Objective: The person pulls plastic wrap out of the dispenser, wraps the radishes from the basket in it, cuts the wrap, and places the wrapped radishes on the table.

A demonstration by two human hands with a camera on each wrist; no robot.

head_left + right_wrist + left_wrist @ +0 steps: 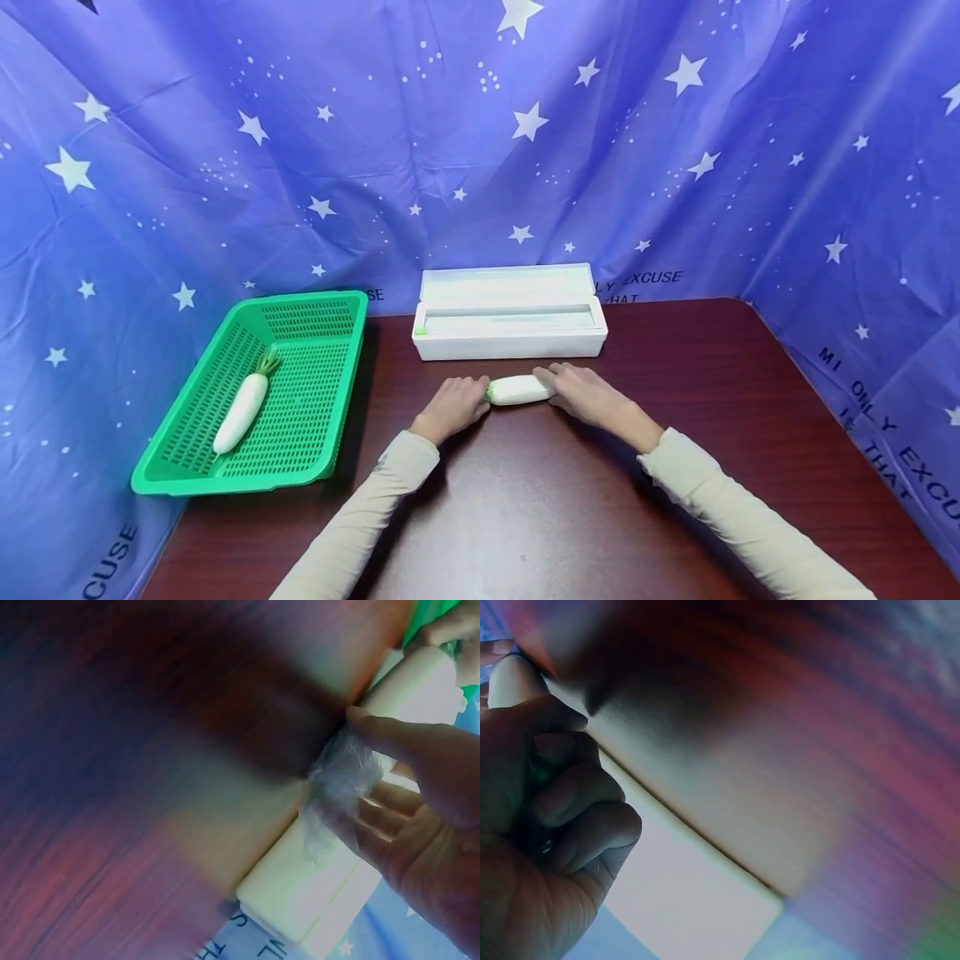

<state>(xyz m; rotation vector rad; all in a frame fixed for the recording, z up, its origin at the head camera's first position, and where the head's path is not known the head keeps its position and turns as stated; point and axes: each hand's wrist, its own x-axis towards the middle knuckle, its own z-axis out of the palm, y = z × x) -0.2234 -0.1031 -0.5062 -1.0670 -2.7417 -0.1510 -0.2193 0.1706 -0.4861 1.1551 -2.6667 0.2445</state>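
Observation:
A white radish (517, 390) lies crosswise on the table between both hands. My left hand (455, 402) grips its green leafy end, with the fingers curled round the stalks in the left wrist view. At the other end my right hand (585, 394) holds the radish between thumb and fingers. Crumpled clear cling film (341, 780) sticks out past that end, under the right hand, in the right wrist view. Just behind the radish stands a long white box (513, 343) with its lid raised and a small green piece at its left corner.
On the left, a green plastic basket (347, 400) holds a second white radish (243, 412) with green stalks. The dark reddish wooden table (517, 525) reaches back to a blue curtain (450, 125) with white stars, which hangs around its back and sides.

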